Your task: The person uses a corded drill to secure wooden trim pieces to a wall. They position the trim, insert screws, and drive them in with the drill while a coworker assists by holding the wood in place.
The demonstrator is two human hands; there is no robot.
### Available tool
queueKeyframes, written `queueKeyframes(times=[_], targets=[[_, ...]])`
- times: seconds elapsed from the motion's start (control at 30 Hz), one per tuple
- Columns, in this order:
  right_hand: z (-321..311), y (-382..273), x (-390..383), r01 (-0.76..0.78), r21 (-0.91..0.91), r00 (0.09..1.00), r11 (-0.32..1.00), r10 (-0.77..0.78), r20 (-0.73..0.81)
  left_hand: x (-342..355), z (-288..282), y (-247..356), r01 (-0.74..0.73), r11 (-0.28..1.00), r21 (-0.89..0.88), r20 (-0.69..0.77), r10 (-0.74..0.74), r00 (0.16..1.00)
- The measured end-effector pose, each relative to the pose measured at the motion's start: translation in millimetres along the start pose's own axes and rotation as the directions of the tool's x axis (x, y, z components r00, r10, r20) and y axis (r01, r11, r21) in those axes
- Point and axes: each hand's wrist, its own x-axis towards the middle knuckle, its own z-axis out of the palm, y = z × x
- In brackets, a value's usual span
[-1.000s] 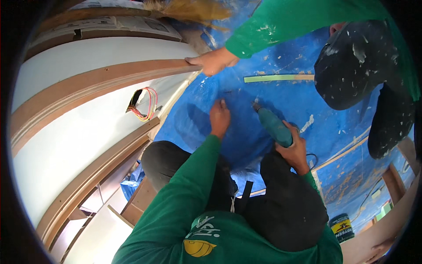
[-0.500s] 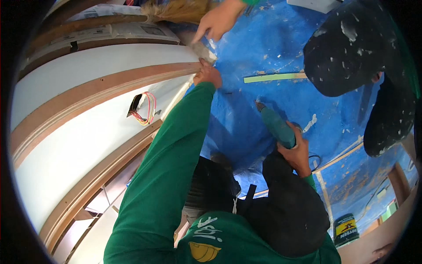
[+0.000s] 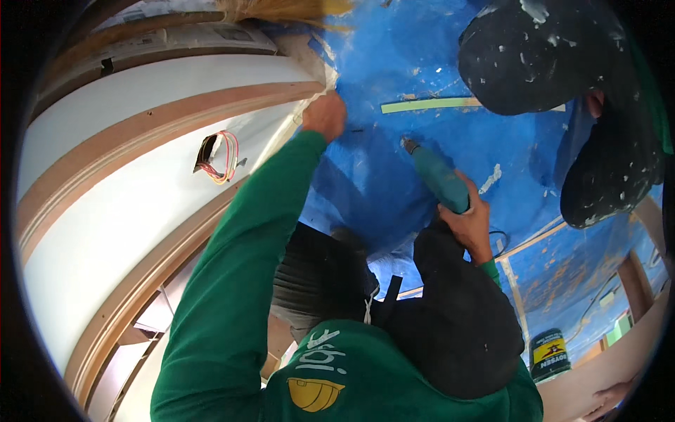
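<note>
My right hand [image 3: 470,221] is wrapped round the body of a teal power drill [image 3: 439,179]. The drill points up and to the left, over the blue floor sheet [image 3: 380,183], close to my bent right knee. My left arm stretches out along a white panel [image 3: 176,162] with brown wooden trim [image 3: 176,116]. At the far end of that trim my left hand [image 3: 325,114] is closed, its fingers curled down out of sight. Whether it grips the panel's edge or something small, I cannot tell.
Another person's paint-spattered dark trousers [image 3: 541,60] are close on the right. Looped wires [image 3: 226,158] poke from a hole in the panel. A pale green strip [image 3: 429,105] lies on the sheet. A paint can [image 3: 550,355] stands lower right; a straw broom [image 3: 281,8] lies at the top.
The other person's pointing hand has gone from the top of the view. My left hand has shifted slightly toward me and curled into a fist. The drill stays in my right hand.
</note>
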Motion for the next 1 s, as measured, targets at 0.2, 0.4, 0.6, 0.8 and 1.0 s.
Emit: queueKeyframes(times=[0.2, 0.4, 0.6, 0.8, 1.0], targets=[[-1.7, 0.5, 0.1, -0.041, -0.022, 0.999, 0.999, 0.041, 0.018, -81.7, 59.9, 54.1, 0.242, 0.639, -0.73, -0.169, -0.512, 0.842], [4.7, -5.5, 3.5, 0.012, -0.049, 1.0, 0.999, -0.012, 0.016, -49.7, 112.3, 70.7, 0.416, 0.254, -0.873, 0.126, -0.708, 0.695], [-5.2, -42.8, -9.6, 0.043, 0.013, 0.998, 0.999, -0.044, 0.043, -54.6, 125.2, 62.9, 0.223, 0.163, -0.961, 0.054, -0.681, 0.73], [-32.4, -103.8, -29.3, 0.082, -0.011, 0.996, 0.997, -0.081, 0.046, -91.7, 71.9, 53.4, 0.393, -0.539, -0.746, 0.53, -0.122, 0.839], [-93.7, -164.0, -63.1, 0.251, -0.071, 0.967, 0.965, -0.253, -0.024, -137.8, -42.1, 57.0, 0.238, -0.848, -0.473, -0.119, 0.329, 0.937]])
